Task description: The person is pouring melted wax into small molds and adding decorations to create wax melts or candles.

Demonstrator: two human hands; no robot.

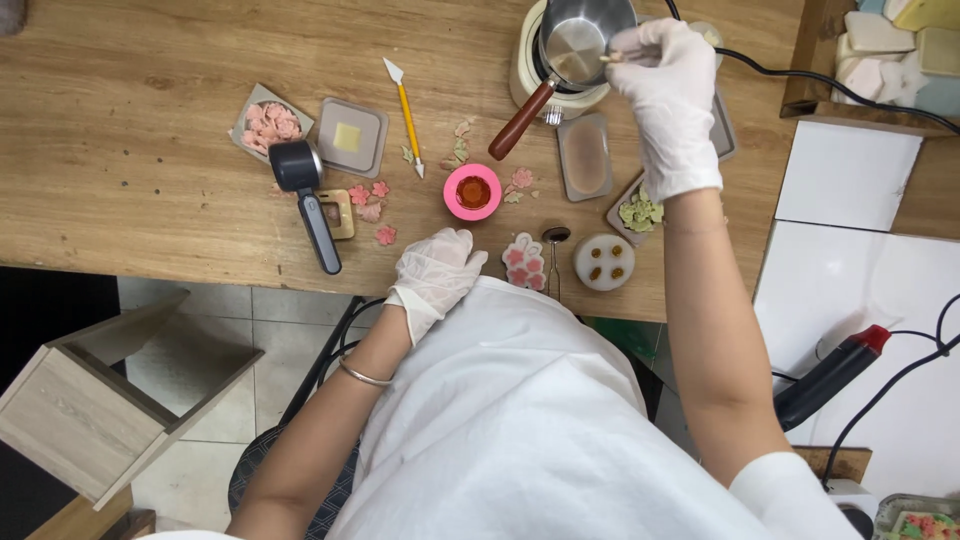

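Observation:
My right hand [668,95], in a white glove, reaches to the far side of the table and holds a thin wooden stick [612,57] over a small steel saucepan [575,45] with a brown handle, which sits on a cream-coloured warmer [530,85]. My left hand [437,272], also gloved, rests at the table's near edge with fingers loosely curled, holding nothing. Just beyond it stands a pink round mould [472,192] with amber filling. A flower-patterned piece [524,262], a small spoon [554,240] and a white round mould [604,262] lie to the right of my left hand.
On the wooden table [150,120] lie a yellow-handled scraping tool [407,115], a dark hand-held device [308,200], small trays of pink [268,125] and green [640,210] flower pieces, a tray with a yellow block [351,137] and loose flowers. A white surface with a red-tipped tool [830,375] sits right.

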